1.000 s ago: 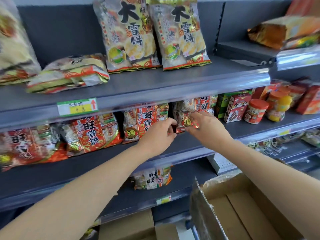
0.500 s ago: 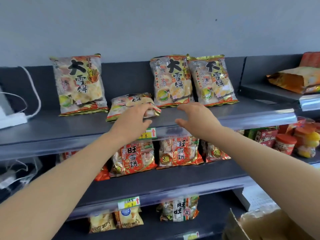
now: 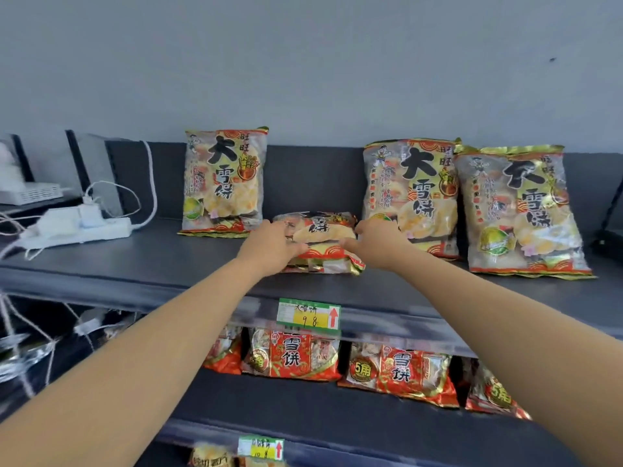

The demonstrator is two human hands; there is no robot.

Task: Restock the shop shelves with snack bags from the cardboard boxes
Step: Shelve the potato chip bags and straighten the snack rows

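A large rice-cracker snack bag (image 3: 322, 242) lies slumped flat on the top dark shelf (image 3: 151, 264). My left hand (image 3: 271, 247) grips its left side and my right hand (image 3: 374, 242) grips its right side. Three matching bags stand upright against the back panel: one to the left (image 3: 224, 182), two to the right (image 3: 409, 193) (image 3: 521, 210). Smaller red snack bags (image 3: 293, 357) stand on the shelf below. No cardboard box is in view.
A white power strip (image 3: 77, 229) with plugs and cables lies at the left end of the top shelf. A green and yellow price tag (image 3: 308, 315) sits on the shelf's front edge. A grey wall rises behind.
Both hands rose from the middle shelf's red bags to the top shelf and took hold of the slumped bag. The view tilted upward, and the cardboard box dropped out of sight.
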